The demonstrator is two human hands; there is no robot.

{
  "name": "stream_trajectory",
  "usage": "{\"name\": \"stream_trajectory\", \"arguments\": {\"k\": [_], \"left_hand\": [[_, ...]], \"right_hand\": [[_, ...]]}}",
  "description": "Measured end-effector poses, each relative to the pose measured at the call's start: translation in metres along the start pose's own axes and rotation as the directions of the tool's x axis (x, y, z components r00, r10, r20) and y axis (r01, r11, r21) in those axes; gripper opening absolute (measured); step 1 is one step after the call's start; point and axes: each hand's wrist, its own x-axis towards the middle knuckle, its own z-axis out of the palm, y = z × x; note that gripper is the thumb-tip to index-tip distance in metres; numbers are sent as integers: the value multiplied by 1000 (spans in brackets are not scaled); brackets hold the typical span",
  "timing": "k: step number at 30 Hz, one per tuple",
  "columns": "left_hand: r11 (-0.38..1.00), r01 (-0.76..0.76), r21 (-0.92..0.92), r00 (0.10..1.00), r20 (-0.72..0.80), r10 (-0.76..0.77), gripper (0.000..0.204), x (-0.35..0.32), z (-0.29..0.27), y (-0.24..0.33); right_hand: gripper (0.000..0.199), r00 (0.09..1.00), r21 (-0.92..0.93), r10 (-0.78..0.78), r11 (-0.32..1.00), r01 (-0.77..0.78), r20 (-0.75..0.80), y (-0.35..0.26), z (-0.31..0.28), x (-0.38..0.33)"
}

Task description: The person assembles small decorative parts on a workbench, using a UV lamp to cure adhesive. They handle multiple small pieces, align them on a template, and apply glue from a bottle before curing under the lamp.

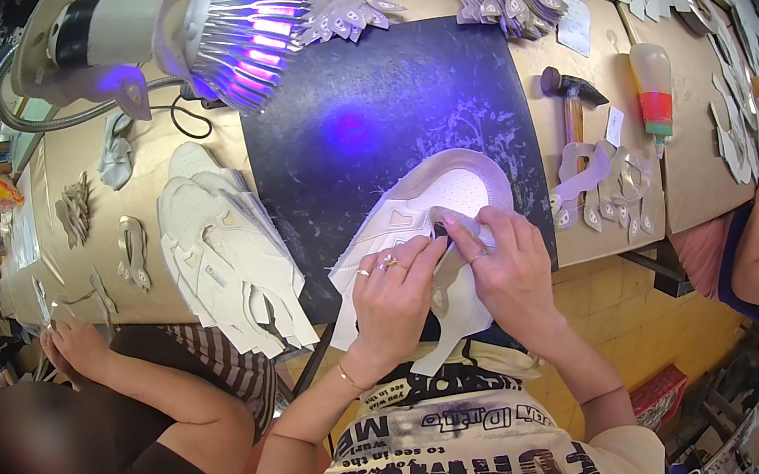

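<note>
- My left hand and right hand meet over a white shoe upper, which lies flat on the near edge of the dark work mat, partly overhanging the tabletop toward me.
- Both grips are clenched on the piece: the left pinches its edge with fingertips drawn together, and the right presses a small grey overlay down onto it, thumb and forefinger closed.
- As I judge it, the overlay is only now being seated; one end looks laid, but my fingers hide the rest, so I cannot tell how much is stuck.
- A stack of white uppers sits just left of the mat. I cannot tell from here whether these are finished or waiting.
- Loose grey overlay pieces lie just right of the mat, which suggests more such joins are left.
- A hammer and a glue bottle rest untouched to the right.
- A lamp glows violet over the far side of the mat.
- Other people sit at either side, one with hands at the tabletop's left edge; they are apart from my work.
</note>
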Motion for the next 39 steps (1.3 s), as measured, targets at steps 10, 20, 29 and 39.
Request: {"name": "stream_trajectory", "arguments": {"k": [10, 20, 29, 39], "left_hand": [[985, 119, -127, 990, -61, -128, 33, 0, 2, 3], [949, 234, -213, 969, -31, -246, 33, 2, 2, 4], [921, 284, -265, 956, 5, -294, 34, 2, -2, 12], [863, 405, -302, 913, 78, -401, 28, -8, -8, 15]], "right_hand": [[47, 995, 109, -68, 992, 59, 74, -1, 0, 9], [58, 990, 126, -92, 989, 78, 107, -1, -3, 12], [46, 990, 216, -61, 976, 32, 127, -1, -3, 21], [48, 990, 123, -105, 988, 93, 98, -1, -2, 23]]}}
